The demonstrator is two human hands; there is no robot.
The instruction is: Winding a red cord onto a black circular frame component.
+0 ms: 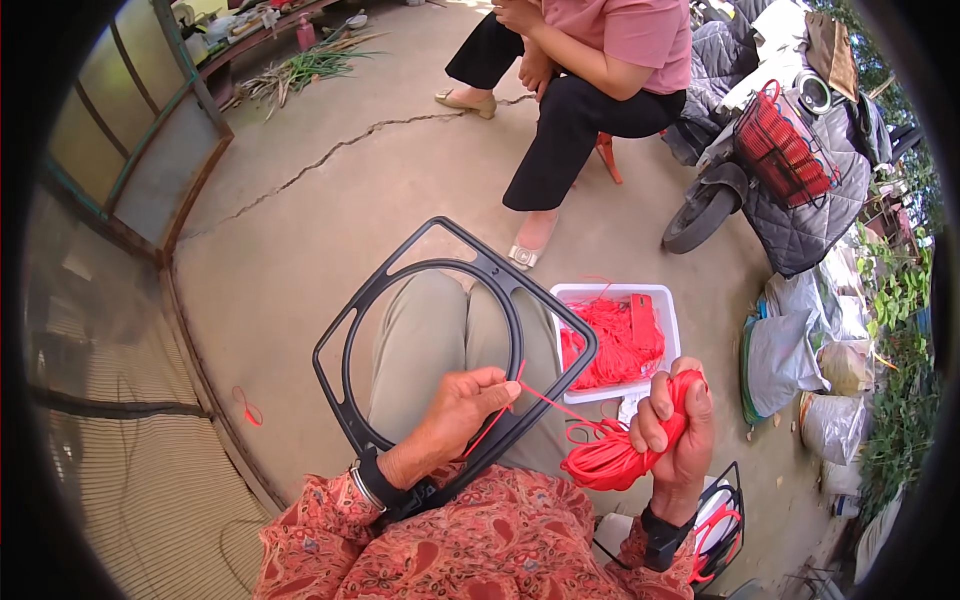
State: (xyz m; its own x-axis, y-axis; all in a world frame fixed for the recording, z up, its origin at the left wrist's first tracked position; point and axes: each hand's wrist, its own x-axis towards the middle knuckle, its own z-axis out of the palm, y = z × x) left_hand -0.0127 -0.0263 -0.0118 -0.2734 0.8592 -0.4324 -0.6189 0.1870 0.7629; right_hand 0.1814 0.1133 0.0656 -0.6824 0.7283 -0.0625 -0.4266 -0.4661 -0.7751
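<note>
A black plastic frame [495, 271], squarish outside with a round ring inside, lies tilted across my lap. My left hand [455, 415] is over the ring's near right part, thumb and forefinger pinched on a thin red cord. From there the cord [550, 402] runs across the frame to the right. A looped bundle of the same red cord [615, 460] is in my right hand [680, 430], fingers wrapped round it, to the right of the frame. Another stretch of cord hangs below my left fingertips, against the ring.
Beyond my right hand, a white plastic tub [673, 325] holds tangled red cord [605, 340] and a red box-shaped thing. A person [620, 60] sits opposite, one shoe near the frame's far side. Another black frame with red cord [715, 525] is low right. Sacks [785, 350] stand farther right.
</note>
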